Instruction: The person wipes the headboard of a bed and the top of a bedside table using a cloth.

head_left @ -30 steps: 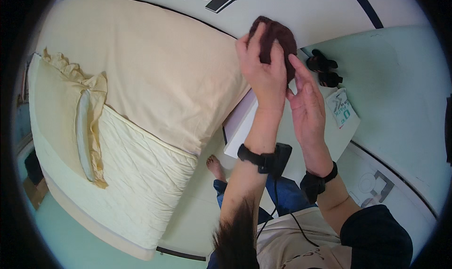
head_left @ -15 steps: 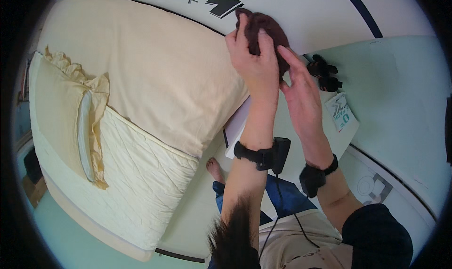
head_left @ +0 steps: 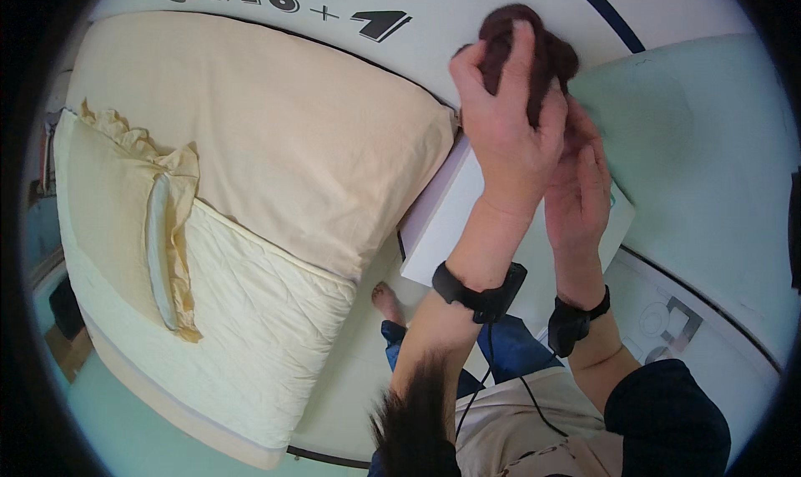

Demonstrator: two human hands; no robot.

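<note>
A dark brown, bunched-up piece of soft cloth (head_left: 555,55) is held up in front of the wall, beyond the white cabinet. My left hand (head_left: 513,139) grips it from the near left side, fingers bent over its folds. From below and to the right, my right hand (head_left: 576,193) cups the lower end of the cloth with the palm turned upward. Some of the right fingers are hidden behind the left hand and the cloth. A black band with a small box (head_left: 480,293) circles my left wrist, and a similar one (head_left: 570,323) is on my right wrist.
To the left is a bed with a cream sheet (head_left: 292,118), a ruffled pillow (head_left: 113,218) and a quilted cover (head_left: 259,302). A white cabinet (head_left: 450,227) stands below my hands. Black cables (head_left: 488,352) hang before my body. A pale green wall (head_left: 701,143) rises at right.
Both hands have moved right with the brown cloth, and it is bunched differently. My right palm has turned upward. The dark items and the packet on the cabinet are now hidden by my hands.
</note>
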